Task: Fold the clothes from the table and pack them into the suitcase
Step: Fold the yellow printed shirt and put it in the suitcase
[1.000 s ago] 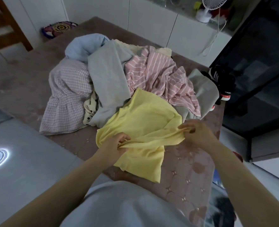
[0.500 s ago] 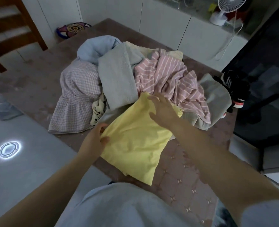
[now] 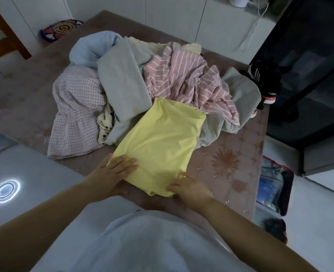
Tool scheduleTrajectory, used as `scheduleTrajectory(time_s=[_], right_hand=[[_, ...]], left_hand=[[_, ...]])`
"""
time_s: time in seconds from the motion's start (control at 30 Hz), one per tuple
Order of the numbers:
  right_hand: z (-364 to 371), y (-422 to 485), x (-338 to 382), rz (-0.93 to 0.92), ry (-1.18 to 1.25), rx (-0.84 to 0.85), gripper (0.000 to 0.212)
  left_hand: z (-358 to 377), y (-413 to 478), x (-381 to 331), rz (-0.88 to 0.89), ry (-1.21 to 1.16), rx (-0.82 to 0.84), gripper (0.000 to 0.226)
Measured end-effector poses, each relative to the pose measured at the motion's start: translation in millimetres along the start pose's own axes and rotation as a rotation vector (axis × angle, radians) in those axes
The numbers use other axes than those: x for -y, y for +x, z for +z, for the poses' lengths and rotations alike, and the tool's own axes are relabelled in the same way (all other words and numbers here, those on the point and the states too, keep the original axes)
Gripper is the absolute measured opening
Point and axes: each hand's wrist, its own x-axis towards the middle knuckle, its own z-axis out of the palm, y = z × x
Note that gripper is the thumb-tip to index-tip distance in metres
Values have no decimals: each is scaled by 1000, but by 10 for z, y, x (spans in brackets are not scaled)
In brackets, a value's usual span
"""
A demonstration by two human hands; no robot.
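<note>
- Yellow garment (image 3: 158, 142): your left hand (image 3: 115, 173) lies flat, fingers spread, on its near corner.
- Your right hand (image 3: 189, 188) touches the hem; grip unclear.
- Fold evenly, edges aligned.

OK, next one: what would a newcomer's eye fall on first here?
The bright yellow garment, folded into a rough rectangle at the near edge of the table, with the left hand and right hand on its near corners. Behind it sprawls an unfolded heap topped by a pink striped shirt.
</note>
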Motion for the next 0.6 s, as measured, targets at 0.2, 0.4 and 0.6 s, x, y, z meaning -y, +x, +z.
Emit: scheduleTrajectory(time_s=[0.2,0.4,0.6], right_hand=[[-385,-511,-207,353,409,-80,32],[-722,-1260,-325,538,498,161,25],[-900,-1616,-416,638,665,264,13]], left_hand=[[-56,161,-423,-14,-92,-138,61],[-101,392,-1045,246,-119,-291,22],[-771,433,-1157,194,-501,78,12]])
